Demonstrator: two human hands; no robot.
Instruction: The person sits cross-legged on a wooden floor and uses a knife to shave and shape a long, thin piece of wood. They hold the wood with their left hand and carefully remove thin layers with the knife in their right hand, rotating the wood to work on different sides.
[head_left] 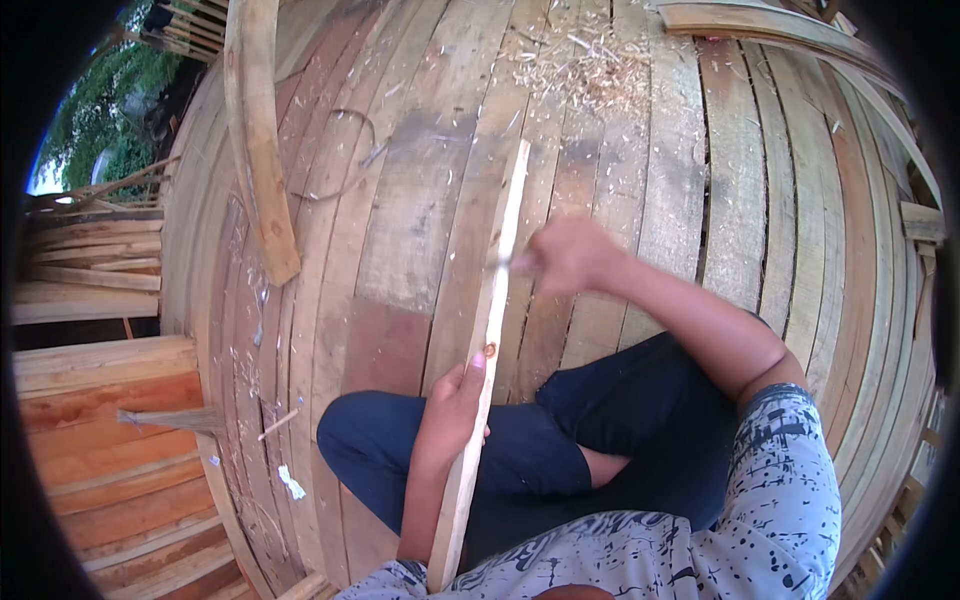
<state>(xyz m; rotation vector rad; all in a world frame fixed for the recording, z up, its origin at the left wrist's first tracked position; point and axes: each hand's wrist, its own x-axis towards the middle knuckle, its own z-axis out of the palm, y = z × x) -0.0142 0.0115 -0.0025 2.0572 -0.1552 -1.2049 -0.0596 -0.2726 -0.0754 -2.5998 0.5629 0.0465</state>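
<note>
Across my lap and out over the floor runs a long, narrow wooden strip (512, 212), its face pale and its side edge browner, with a dark knot partway along. My left hand (455, 405) wraps round it near my knee, thumb on the upper face just below the knot. Further up the strip, my right hand (575, 257) is a closed fist, blurred by motion. From it a small knife-like tool (508, 262) points left and meets the strip's edge; its exact shape is smeared.
Wood shavings (595, 75) lie heaped on the plank floor (400, 230) ahead. A thick board (255, 130) lies at the far left, and more boards (770, 25) at the far right. Stacked planks (110, 400) stand at the left. A white scrap (291, 482) lies left of my knee.
</note>
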